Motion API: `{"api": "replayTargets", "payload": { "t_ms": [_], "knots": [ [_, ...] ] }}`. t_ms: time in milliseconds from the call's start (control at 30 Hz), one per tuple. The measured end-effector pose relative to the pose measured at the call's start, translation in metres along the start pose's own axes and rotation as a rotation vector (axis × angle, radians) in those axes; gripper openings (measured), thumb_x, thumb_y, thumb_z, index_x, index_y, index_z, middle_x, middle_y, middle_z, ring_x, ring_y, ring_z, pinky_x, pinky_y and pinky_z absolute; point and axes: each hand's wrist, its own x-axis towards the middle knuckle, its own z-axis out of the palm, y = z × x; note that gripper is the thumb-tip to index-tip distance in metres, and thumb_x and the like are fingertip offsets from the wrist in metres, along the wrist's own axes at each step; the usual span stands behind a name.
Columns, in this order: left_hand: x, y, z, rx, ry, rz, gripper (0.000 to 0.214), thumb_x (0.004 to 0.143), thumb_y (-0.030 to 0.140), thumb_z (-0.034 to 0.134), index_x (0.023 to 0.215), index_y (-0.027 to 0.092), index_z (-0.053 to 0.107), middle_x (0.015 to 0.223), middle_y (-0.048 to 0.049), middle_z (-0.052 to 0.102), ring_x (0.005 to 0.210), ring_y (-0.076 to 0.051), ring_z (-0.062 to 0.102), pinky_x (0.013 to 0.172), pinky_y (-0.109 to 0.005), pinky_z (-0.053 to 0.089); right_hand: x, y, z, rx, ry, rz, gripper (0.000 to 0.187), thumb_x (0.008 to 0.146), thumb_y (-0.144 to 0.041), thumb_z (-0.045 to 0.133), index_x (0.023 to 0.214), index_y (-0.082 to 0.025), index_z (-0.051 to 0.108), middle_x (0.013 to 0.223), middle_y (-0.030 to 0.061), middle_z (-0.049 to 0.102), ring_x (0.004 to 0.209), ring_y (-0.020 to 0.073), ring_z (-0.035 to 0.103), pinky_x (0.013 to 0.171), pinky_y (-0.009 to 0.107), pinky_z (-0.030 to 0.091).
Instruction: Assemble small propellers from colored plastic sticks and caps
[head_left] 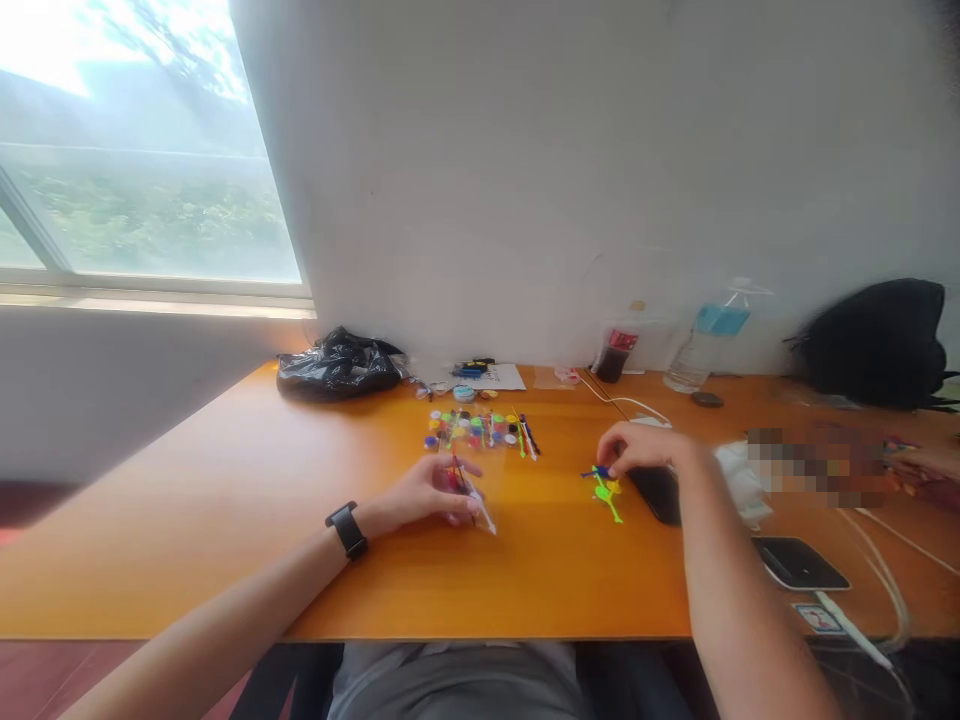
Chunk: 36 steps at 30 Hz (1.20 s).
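My left hand (427, 492) is closed around what looks like a clear plastic bag (491, 465) with red and white plastic pieces in or against it. A white stick-like piece (481, 508) slants down past my thumb. My right hand (634, 446) is bent over a small pile, its fingertips closed on a dark blue plastic piece (598, 472). Lime green (608, 499) and yellow pieces lie just below, on the table. Beyond my left hand are rows of colored round discs (476, 428). Colored sticks (529, 436) lie at their right end.
A black phone (657, 494) lies under my right wrist. Along the wall are a black plastic bag (337, 365), a dark drink bottle (615, 356), a clear bottle (686, 362) and a black bag (874, 345). White cables run at right, where another person's hand (926, 458) shows.
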Motion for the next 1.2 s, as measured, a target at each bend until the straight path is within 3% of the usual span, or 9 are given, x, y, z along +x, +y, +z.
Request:
{"api": "replayTargets", "payload": {
  "t_ms": [167, 333, 433, 533, 667, 767, 900, 1033, 1200],
  "knots": [
    [0.001, -0.001, -0.002, -0.01, -0.04, 0.003, 0.056, 0.076, 0.036, 0.091, 0.116, 0.012, 0.06, 0.093, -0.0131, 0.078, 0.073, -0.017, 0.071, 0.066, -0.027, 0.054, 0.011, 0.0, 0.004, 0.023, 0.065, 0.041, 0.032, 0.063, -0.04, 0.08, 0.085, -0.017, 0.081, 0.087, 0.0081, 0.08, 0.086, 0.0274, 0.072, 0.073, 0.031, 0.05],
    [0.002, -0.002, -0.002, -0.085, -0.072, 0.049, 0.056, 0.074, 0.031, 0.093, 0.115, 0.013, 0.06, 0.092, -0.0117, 0.077, 0.078, -0.02, 0.073, 0.073, -0.031, 0.053, 0.016, -0.007, 0.005, 0.091, 0.384, 0.007, 0.023, 0.07, -0.037, 0.077, 0.082, -0.017, 0.073, 0.085, 0.0082, 0.076, 0.083, 0.0243, 0.069, 0.074, 0.032, 0.051],
    [0.003, -0.004, -0.001, -0.102, -0.063, 0.047, 0.055, 0.072, 0.03, 0.094, 0.113, 0.013, 0.063, 0.093, -0.0121, 0.077, 0.08, -0.022, 0.074, 0.075, -0.032, 0.053, 0.021, -0.025, 0.01, 0.324, 0.552, -0.082, 0.031, 0.074, -0.037, 0.076, 0.097, -0.018, 0.067, 0.081, 0.0055, 0.07, 0.073, 0.0205, 0.068, 0.068, 0.032, 0.054],
    [0.004, -0.007, -0.001, -0.088, 0.008, 0.038, 0.054, 0.072, 0.031, 0.094, 0.113, 0.013, 0.064, 0.098, -0.0114, 0.077, 0.085, -0.022, 0.075, 0.078, -0.032, 0.054, 0.025, -0.056, 0.017, 0.544, 0.672, -0.286, 0.049, 0.078, -0.039, 0.076, 0.121, -0.02, 0.06, 0.088, 0.0027, 0.066, 0.066, 0.017, 0.067, 0.064, 0.032, 0.056],
    [0.006, -0.012, -0.001, -0.055, 0.043, 0.101, 0.051, 0.075, 0.031, 0.093, 0.114, 0.014, 0.064, 0.098, -0.011, 0.078, 0.092, -0.023, 0.076, 0.088, -0.037, 0.054, 0.025, -0.104, 0.03, 0.721, 0.659, -0.505, 0.045, 0.083, -0.045, 0.078, 0.118, -0.021, 0.063, 0.094, 0.0031, 0.066, 0.073, 0.0174, 0.07, 0.072, 0.035, 0.061],
    [0.007, -0.013, -0.001, -0.02, 0.032, 0.129, 0.053, 0.075, 0.032, 0.093, 0.114, 0.013, 0.064, 0.098, -0.0124, 0.079, 0.093, -0.025, 0.076, 0.091, -0.039, 0.054, 0.021, -0.134, 0.036, 0.846, 0.626, -0.589, 0.044, 0.084, -0.046, 0.081, 0.116, -0.022, 0.062, 0.092, 0.0023, 0.068, 0.077, 0.0181, 0.072, 0.079, 0.038, 0.064],
    [0.005, -0.007, 0.005, -0.045, 0.002, 0.117, 0.055, 0.075, 0.035, 0.093, 0.114, 0.013, 0.062, 0.098, -0.0153, 0.079, 0.093, -0.027, 0.077, 0.091, -0.041, 0.055, 0.011, -0.168, 0.036, 0.943, 0.596, -0.658, 0.043, 0.086, -0.047, 0.081, 0.114, -0.023, 0.06, 0.091, 0.002, 0.07, 0.078, 0.02, 0.075, 0.076, 0.039, 0.066],
    [0.004, -0.002, 0.009, -0.098, 0.011, 0.115, 0.056, 0.076, 0.037, 0.092, 0.115, 0.013, 0.059, 0.097, -0.016, 0.079, 0.092, -0.029, 0.077, 0.09, -0.042, 0.055, 0.001, -0.199, 0.023, 0.86, 0.552, -0.714, 0.042, 0.089, -0.047, 0.079, 0.12, -0.026, 0.06, 0.088, 0.0003, 0.071, 0.079, 0.0201, 0.077, 0.079, 0.039, 0.068],
    [0.004, -0.002, 0.009, -0.103, 0.036, 0.107, 0.058, 0.075, 0.038, 0.093, 0.116, 0.013, 0.06, 0.098, -0.0154, 0.079, 0.094, -0.028, 0.077, 0.087, -0.039, 0.056, 0.002, -0.224, 0.002, 0.68, 0.361, -0.69, 0.04, 0.095, -0.055, 0.069, 0.118, -0.023, 0.067, 0.088, 0.0029, 0.072, 0.084, 0.0194, 0.077, 0.084, 0.036, 0.067]
  ]
}}
